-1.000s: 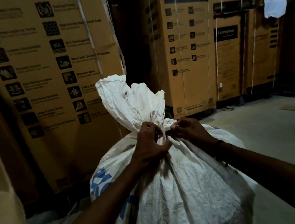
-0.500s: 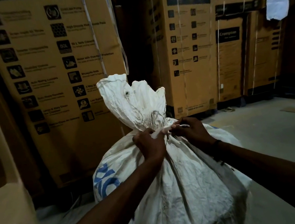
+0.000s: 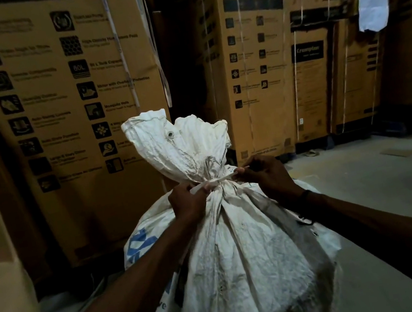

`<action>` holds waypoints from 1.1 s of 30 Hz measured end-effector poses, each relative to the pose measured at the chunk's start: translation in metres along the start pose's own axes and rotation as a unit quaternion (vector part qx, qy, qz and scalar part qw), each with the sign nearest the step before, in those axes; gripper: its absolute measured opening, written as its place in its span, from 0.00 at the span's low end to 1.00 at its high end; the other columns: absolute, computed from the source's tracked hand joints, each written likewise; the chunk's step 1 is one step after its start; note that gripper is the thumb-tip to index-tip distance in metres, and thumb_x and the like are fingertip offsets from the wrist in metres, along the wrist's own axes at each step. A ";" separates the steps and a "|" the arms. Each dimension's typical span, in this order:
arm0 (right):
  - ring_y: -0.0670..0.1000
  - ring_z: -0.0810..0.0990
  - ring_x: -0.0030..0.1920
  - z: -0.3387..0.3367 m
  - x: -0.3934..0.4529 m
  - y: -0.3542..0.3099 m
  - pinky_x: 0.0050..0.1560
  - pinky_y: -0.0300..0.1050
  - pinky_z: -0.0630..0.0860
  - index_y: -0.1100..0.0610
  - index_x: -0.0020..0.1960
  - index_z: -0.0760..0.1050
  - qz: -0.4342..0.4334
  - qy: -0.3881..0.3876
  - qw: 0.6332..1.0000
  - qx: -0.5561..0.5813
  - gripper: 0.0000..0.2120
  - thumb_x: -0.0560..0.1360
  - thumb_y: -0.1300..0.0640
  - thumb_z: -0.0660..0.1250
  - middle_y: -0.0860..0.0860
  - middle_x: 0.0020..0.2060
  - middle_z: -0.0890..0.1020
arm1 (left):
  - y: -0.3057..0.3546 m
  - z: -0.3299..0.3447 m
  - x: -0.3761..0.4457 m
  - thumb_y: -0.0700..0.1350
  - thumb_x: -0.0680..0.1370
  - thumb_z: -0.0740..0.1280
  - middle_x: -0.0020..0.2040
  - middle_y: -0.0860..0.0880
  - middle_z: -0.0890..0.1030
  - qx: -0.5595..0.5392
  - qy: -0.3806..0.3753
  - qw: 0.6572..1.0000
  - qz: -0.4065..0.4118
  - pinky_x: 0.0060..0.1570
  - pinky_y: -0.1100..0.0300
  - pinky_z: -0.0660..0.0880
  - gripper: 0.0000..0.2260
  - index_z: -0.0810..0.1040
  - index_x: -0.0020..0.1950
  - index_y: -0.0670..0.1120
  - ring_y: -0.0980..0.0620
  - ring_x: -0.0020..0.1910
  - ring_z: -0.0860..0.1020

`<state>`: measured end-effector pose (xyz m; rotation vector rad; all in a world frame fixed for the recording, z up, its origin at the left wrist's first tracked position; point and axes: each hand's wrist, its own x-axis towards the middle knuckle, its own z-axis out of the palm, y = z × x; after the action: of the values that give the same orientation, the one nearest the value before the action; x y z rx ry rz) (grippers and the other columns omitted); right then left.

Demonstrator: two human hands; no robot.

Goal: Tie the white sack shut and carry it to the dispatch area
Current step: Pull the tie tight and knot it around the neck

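So the white sack (image 3: 244,258) sits upright on the concrete floor (image 3: 367,183) in front of stacked cardboard boxes (image 3: 67,97), neck bunched. Left hand (image 3: 188,202) and right hand (image 3: 265,175) each pinch an end of a white tie strip (image 3: 219,180) stretched across the neck.

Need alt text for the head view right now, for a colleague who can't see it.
Both hands, left hand and right hand, pull a white tie strip taut across the gathered neck of an upright white sack. Tall cardboard cartons stand behind.
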<state>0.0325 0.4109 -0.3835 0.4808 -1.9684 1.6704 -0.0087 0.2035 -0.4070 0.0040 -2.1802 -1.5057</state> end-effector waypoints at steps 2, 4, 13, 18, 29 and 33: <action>0.59 0.89 0.47 -0.001 0.002 -0.003 0.50 0.49 0.86 0.71 0.48 0.81 0.000 -0.010 1.000 0.008 0.08 0.78 0.64 0.72 0.63 0.43 0.88 | -0.005 0.000 0.005 0.54 0.69 0.81 0.34 0.46 0.81 -0.009 -0.004 1.000 -0.005 0.37 0.54 0.72 0.16 0.80 0.34 0.45 0.50 0.37 0.77; 0.58 0.89 0.48 0.000 0.002 -0.003 0.51 0.47 0.85 0.69 0.47 0.81 -0.002 -0.035 0.999 0.022 0.07 0.78 0.64 0.72 0.64 0.44 0.88 | -0.010 -0.001 0.009 0.57 0.68 0.80 0.31 0.48 0.79 -0.018 -0.011 1.000 -0.008 0.36 0.57 0.70 0.18 0.77 0.31 0.47 0.51 0.34 0.76; 0.57 0.85 0.56 0.007 0.013 0.002 0.59 0.50 0.81 0.63 0.52 0.74 0.024 -0.177 0.980 0.089 0.01 0.82 0.66 0.65 0.60 0.63 0.82 | -0.026 -0.005 0.012 0.60 0.71 0.78 0.38 0.45 0.84 -0.053 -0.056 0.997 -0.027 0.37 0.57 0.71 0.18 0.81 0.39 0.45 0.52 0.38 0.78; 0.58 0.82 0.63 0.007 0.031 0.004 0.61 0.48 0.80 0.69 0.66 0.72 -0.003 -0.298 0.954 0.022 0.13 0.81 0.71 0.65 0.64 0.66 0.79 | -0.027 -0.004 0.009 0.61 0.65 0.78 0.33 0.50 0.78 -0.082 -0.064 0.994 -0.019 0.36 0.56 0.70 0.20 0.78 0.36 0.45 0.53 0.35 0.75; 0.42 0.82 0.45 0.020 0.042 0.020 0.45 0.38 0.75 0.60 0.56 0.81 -0.141 -0.243 0.937 -0.209 0.08 0.85 0.57 0.65 0.55 0.46 0.83 | -0.029 0.006 0.004 0.63 0.72 0.76 0.39 0.48 0.83 -0.049 -0.017 0.998 0.042 0.41 0.50 0.79 0.22 0.81 0.44 0.43 0.49 0.42 0.82; 0.43 0.78 0.43 0.024 0.029 0.022 0.45 0.37 0.73 0.66 0.55 0.79 -0.065 -0.225 0.967 -0.101 0.11 0.86 0.60 0.61 0.60 0.45 0.79 | -0.024 0.010 0.001 0.62 0.72 0.77 0.40 0.45 0.84 -0.058 0.003 0.998 0.036 0.43 0.48 0.78 0.23 0.81 0.44 0.41 0.46 0.43 0.82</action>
<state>-0.0073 0.3925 -0.3865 0.9557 -2.3364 1.3421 -0.0201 0.2026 -0.4308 -0.1080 -2.0634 -1.5864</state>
